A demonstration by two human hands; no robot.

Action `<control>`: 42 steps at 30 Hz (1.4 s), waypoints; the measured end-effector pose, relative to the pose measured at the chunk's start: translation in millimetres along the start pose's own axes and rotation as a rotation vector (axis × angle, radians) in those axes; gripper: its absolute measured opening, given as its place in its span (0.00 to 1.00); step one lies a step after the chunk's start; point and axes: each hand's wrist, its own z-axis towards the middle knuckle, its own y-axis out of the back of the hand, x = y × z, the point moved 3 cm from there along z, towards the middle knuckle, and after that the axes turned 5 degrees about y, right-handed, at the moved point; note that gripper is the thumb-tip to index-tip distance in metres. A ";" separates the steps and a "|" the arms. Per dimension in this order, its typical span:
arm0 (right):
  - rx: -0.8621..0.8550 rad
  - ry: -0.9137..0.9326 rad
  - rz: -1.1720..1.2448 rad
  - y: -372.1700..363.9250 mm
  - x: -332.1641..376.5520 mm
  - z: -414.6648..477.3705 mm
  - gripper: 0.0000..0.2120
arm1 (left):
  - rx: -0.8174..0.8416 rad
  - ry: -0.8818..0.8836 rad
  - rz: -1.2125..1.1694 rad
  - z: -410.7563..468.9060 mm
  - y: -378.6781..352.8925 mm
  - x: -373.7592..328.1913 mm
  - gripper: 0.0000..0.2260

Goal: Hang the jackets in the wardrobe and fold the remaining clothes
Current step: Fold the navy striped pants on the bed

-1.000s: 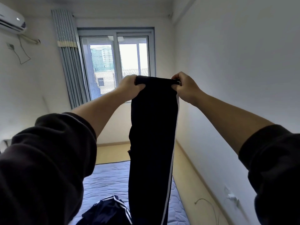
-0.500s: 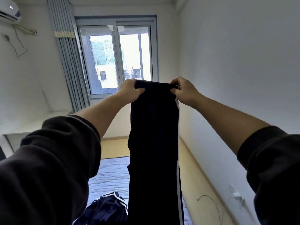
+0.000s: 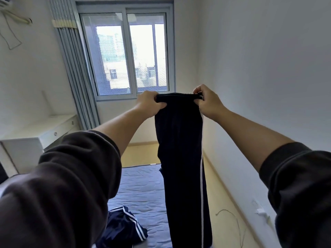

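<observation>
Head camera, reading from the left: a white desk (image 3: 44,133) stands against the wall, and a navy striped garment (image 3: 123,228) lies crumpled on the blue mattress (image 3: 141,187), not yet handled. My left hand (image 3: 149,103) clenches one end of the waistband of the navy track pants (image 3: 180,158), fingers curled round the fabric. My right hand (image 3: 208,102) pinches the other end. I hold them high on outstretched arms so the legs hang straight, white stripe at the right edge. I judge that readies them for folding. A wall socket (image 3: 261,211) sits low on the right.

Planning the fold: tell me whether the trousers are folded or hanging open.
Trousers hang straight down, legs together; left hand and right hand grip the waistband.
</observation>
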 end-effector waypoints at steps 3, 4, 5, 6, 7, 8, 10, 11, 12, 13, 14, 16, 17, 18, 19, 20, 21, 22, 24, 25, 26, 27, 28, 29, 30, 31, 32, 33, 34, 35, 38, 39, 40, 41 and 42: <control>-0.013 0.001 0.011 5.7 -4.6 -0.5 0.08 | -0.010 -0.012 -0.008 -0.2 -5.5 -4.0 0.07; -0.017 -0.001 0.017 7.4 -5.9 -1.0 0.08 | -0.011 -0.013 -0.015 -0.2 -6.7 -5.5 0.08; -0.022 -0.006 0.024 9.3 -7.2 -1.8 0.08 | -0.010 -0.013 -0.021 -0.4 -7.7 -7.6 0.08; -0.029 -0.012 0.030 11.0 -8.7 -2.8 0.08 | -0.009 -0.013 -0.024 -0.8 -8.9 -10.0 0.08; -0.038 -0.017 0.034 12.6 -9.9 -3.6 0.08 | -0.011 -0.015 -0.025 -1.1 -9.9 -12.3 0.07; -0.048 -0.020 0.035 14.2 -11.0 -4.2 0.08 | -0.014 -0.020 -0.029 -1.4 -10.8 -14.2 0.07; -0.062 -0.023 0.040 16.5 -11.7 -4.7 0.08 | -0.019 -0.036 -0.042 -2.3 -11.1 -17.8 0.06; -0.063 -0.022 0.045 17.2 -11.7 -4.8 0.08 | -0.019 -0.040 -0.052 -2.5 -10.7 -19.2 0.06; -0.062 -0.019 0.052 17.8 -11.8 -5.0 0.08 | -0.017 -0.041 -0.062 -2.6 -10.3 -20.6 0.05; -0.063 -0.017 0.063 18.2 -11.7 -4.9 0.08 | -0.014 -0.038 -0.073 -2.4 -10.0 -21.9 0.05; -0.066 -0.017 0.080 18.1 -11.9 -4.6 0.08 | -0.008 -0.032 -0.087 -2.1 -10.2 -23.1 0.05; -0.073 -0.024 0.118 17.8 -12.2 -3.6 0.08 | 0.011 -0.009 -0.177 -1.2 -12.3 -24.3 0.06; -0.075 -0.031 0.139 17.4 -12.3 -3.1 0.07 | 0.020 0.008 -0.249 -1.0 -14.0 -24.2 0.08; -0.079 -0.037 0.162 17.0 -12.2 -2.6 0.08 | 0.026 0.028 -0.322 -0.6 -15.5 -23.7 0.10; -0.082 -0.046 0.189 16.8 -12.3 -2.0 0.08 | 0.032 0.043 -0.383 -0.7 -16.6 -23.5 0.11; -0.082 -0.059 0.218 16.6 -12.6 -1.4 0.08 | 0.036 0.049 -0.429 -0.8 -17.4 -23.3 0.12; -0.078 -0.075 0.251 16.5 -13.2 -1.0 0.09 | 0.041 0.047 -0.457 -0.2 -17.6 -22.9 0.12; -0.073 -0.093 0.289 16.4 -14.1 -0.8 0.09 | 0.048 0.041 -0.476 0.1 -17.6 -22.6 0.12; -0.061 -0.131 0.353 15.7 -16.1 -1.5 0.11 | 0.056 0.042 -0.517 -1.0 -16.4 -21.2 0.12; -0.051 -0.155 0.392 14.9 -16.8 -2.9 0.11 | 0.054 0.054 -0.543 -3.2 -15.2 -20.2 0.12; -0.039 -0.182 0.443 13.7 -16.6 -5.4 0.10 | 0.052 0.069 -0.572 -5.4 -14.3 -18.7 0.11; -0.019 -0.210 0.504 12.7 -16.0 -8.5 0.10 | 0.053 0.083 -0.605 -8.1 -13.2 -17.4 0.09; 0.006 -0.232 0.554 11.6 -15.2 -11.6 0.09 | 0.058 0.096 -0.641 -11.1 -11.9 -15.8 0.08; 0.035 -0.245 0.585 10.7 -14.6 -14.7 0.09 | 0.068 0.109 -0.676 -14.6 -11.0 -14.2 0.06; 0.064 -0.254 0.605 9.7 -14.6 -17.4 0.09 | 0.082 0.123 -0.706 -17.4 -11.0 -11.7 0.06; 0.089 -0.270 0.622 7.9 -15.5 -19.8 0.09 | 0.101 0.141 -0.731 -19.0 -12.2 -8.0 0.06; 0.111 -0.291 0.634 5.0 -18.2 -21.3 0.08 | 0.121 0.164 -0.755 -19.6 -15.2 -3.9 0.06; 0.133 -0.315 0.640 1.2 -22.0 -22.5 0.07 | 0.141 0.192 -0.771 -18.9 -19.8 0.6 0.06; 0.157 -0.342 0.637 -3.8 -27.7 -23.6 0.06 | 0.163 0.225 -0.776 -17.2 -26.9 6.5 0.05; 0.184 -0.370 0.624 -10.3 -35.8 -23.3 0.05 | 0.182 0.257 -0.759 -13.0 -35.5 14.0 0.05; 0.270 -0.451 0.537 -40.4 -76.2 -22.0 0.07 | 0.257 0.370 -0.619 6.0 -74.5 46.9 0.05; 0.287 -0.475 0.494 -52.9 -93.3 -22.8 0.09 | 0.291 0.397 -0.542 13.3 -91.3 60.0 0.06; 0.293 -0.496 0.439 -66.8 -111.3 -24.1 0.11 | 0.324 0.412 -0.457 20.5 -108.5 72.8 0.06; 0.293 -0.511 0.384 -80.9 -129.0 -25.3 0.12 | 0.356 0.413 -0.374 27.5 -126.2 85.5 0.06; 0.288 -0.518 0.329 -94.6 -145.7 -27.7 0.13 | 0.386 0.410 -0.307 34.0 -145.5 98.3 0.07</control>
